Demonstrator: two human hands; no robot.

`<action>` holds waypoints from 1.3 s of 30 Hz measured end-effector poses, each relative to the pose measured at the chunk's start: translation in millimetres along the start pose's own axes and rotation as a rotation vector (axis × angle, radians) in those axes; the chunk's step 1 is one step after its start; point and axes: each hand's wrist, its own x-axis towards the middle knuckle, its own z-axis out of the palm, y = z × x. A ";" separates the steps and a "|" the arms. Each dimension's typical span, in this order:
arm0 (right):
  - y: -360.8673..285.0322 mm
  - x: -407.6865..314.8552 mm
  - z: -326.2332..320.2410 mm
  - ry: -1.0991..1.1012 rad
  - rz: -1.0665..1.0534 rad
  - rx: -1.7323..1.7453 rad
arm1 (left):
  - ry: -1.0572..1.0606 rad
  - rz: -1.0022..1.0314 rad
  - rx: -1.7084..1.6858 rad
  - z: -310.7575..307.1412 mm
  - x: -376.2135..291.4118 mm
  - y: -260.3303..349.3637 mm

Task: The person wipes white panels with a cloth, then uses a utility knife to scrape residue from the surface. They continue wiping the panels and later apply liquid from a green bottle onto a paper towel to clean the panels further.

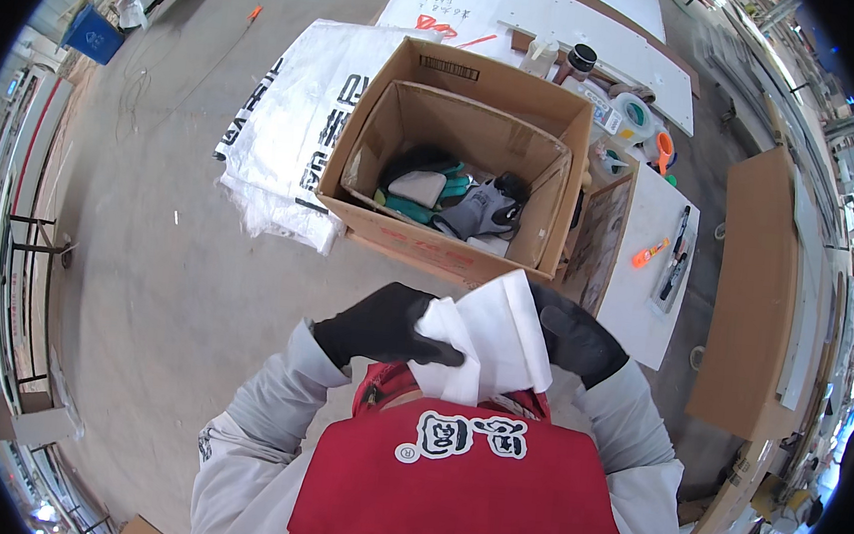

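Note:
A white cloth (508, 334) is stretched between my two hands in front of the red apron (455, 487). My left hand (385, 324), in a black glove, pinches a folded part of it between thumb and fingers. At the cloth's other edge is my right hand (579, 339), also black-gloved, its fingers partly hidden behind the fabric. Just beyond stands an open cardboard box (444, 242) with a second carton (477, 109) nested inside. Grey and black work gloves (480, 211), a white block-like item (418, 189) and teal pieces (409, 209) lie in it.
White printed sacks (287, 135) lie left of the box. To its right, a white board (642, 299) carries markers (674, 275) and an orange glue bottle (650, 253). Bottles (578, 60), a tape roll (634, 114) and orange-handled scissors (663, 150) stand behind. A large cardboard panel (748, 292) is farther right.

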 end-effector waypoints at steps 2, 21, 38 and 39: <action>-8.0 3.8 0.8 -0.026 -0.010 -0.110 | 0.048 0.016 0.109 -8.7 -11.8 -2.8; 3.2 30.2 53.8 0.330 -0.374 -1.413 | 0.001 0.089 0.064 6.7 -70.1 -51.6; -91.3 78.9 -56.3 0.862 -0.842 -1.362 | 0.745 0.135 -0.185 19.8 -105.3 -58.7; -89.7 90.5 -57.3 0.760 -0.884 -1.523 | 0.873 0.092 -0.086 21.3 -107.3 -62.6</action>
